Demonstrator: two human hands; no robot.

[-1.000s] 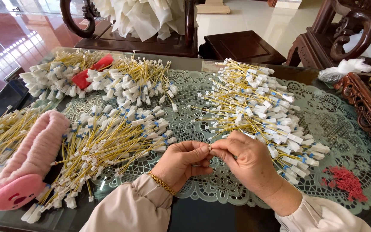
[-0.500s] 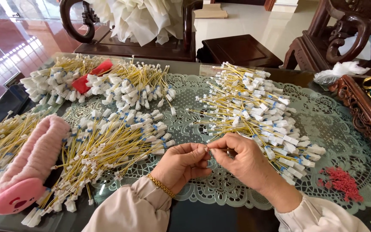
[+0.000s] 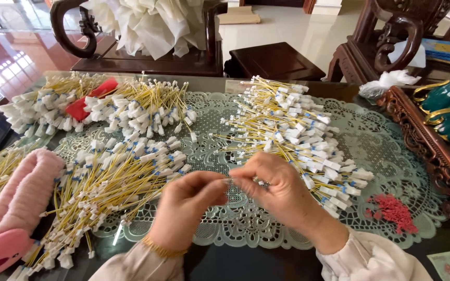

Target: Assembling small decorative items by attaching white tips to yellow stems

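Drawn slightly closer since before, left hand (image 3: pixel 186 208) and right hand (image 3: pixel 282 195) together, fingertips pinching one small wire piece (image 3: pixel 228 180) above lace mat (image 3: pixel 235 229) for fine work.

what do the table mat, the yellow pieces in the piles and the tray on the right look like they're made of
Table mat: probably soft plastic or vinyl lace; pale green with cut-out scrollwork and a slight sheen.
Yellow pieces: look like thin plastic-coated wires with white plastic end tabs; their cores are hidden.
Tray: apparently dark carved wood with a glossy varnish, its rim carved in relief.
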